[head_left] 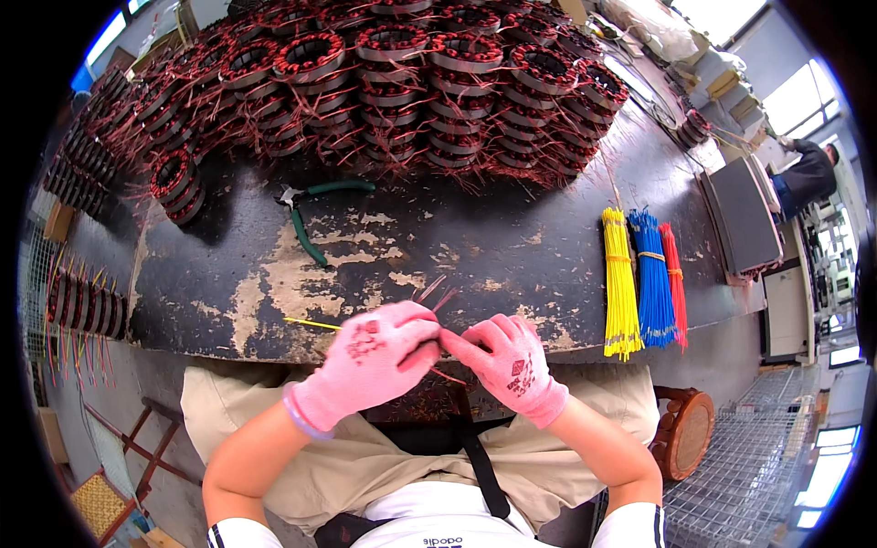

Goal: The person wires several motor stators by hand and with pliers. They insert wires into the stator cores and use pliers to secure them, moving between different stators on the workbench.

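Pink gloves cover both hands, which meet at the near edge of the worn black table point(457, 237). My left hand point(375, 354) is closed, and a yellow wire point(311, 323) sticks out from it to the left. Its fingertips touch those of my right hand point(507, 363), which is pinched. Thin reddish wires point(437, 294) fan out just beyond the meeting fingers. The fingers hide what these wires join. Diagonal cutters point(300, 226) with green handles lie spread on the table, beyond my left hand.
Stacked wire-wound stator rings point(390, 87) fill the far side; a small stack point(176, 187) stands at left. Tied yellow point(619, 283), blue point(651, 279) and red wires point(674, 283) lie right. Stators with coloured leads point(84, 306) sit far left. A person point(808, 178) is at upper right.
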Demonstrator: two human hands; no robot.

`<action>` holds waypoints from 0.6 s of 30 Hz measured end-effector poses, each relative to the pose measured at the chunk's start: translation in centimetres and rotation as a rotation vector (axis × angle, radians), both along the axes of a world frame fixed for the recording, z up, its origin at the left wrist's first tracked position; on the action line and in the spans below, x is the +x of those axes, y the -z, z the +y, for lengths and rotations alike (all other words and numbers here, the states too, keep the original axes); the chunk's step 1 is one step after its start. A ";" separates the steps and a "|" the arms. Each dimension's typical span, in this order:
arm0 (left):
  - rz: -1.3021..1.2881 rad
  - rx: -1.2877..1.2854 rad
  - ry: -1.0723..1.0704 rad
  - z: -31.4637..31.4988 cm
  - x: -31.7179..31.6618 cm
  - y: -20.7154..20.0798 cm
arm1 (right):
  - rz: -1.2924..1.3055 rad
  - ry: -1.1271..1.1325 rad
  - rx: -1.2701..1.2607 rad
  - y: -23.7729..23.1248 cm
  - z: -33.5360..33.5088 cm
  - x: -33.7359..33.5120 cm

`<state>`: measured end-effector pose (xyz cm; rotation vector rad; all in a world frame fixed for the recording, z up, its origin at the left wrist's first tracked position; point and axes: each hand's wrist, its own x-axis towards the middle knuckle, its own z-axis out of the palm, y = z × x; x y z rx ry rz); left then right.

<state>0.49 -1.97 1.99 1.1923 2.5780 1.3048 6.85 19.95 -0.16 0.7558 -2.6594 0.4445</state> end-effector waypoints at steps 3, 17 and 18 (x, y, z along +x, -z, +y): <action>0.124 0.027 -0.072 -1.5 -1.0 -1.3 | 0.007 -0.009 0.087 0.0 0.0 0.0; 0.081 -0.119 -0.139 -0.8 -0.3 1.4 | -0.025 0.849 -0.482 -1.9 11.6 6.2; 0.078 -0.127 -0.134 -0.7 -0.4 1.5 | 0.056 1.019 -0.393 -1.4 15.3 7.9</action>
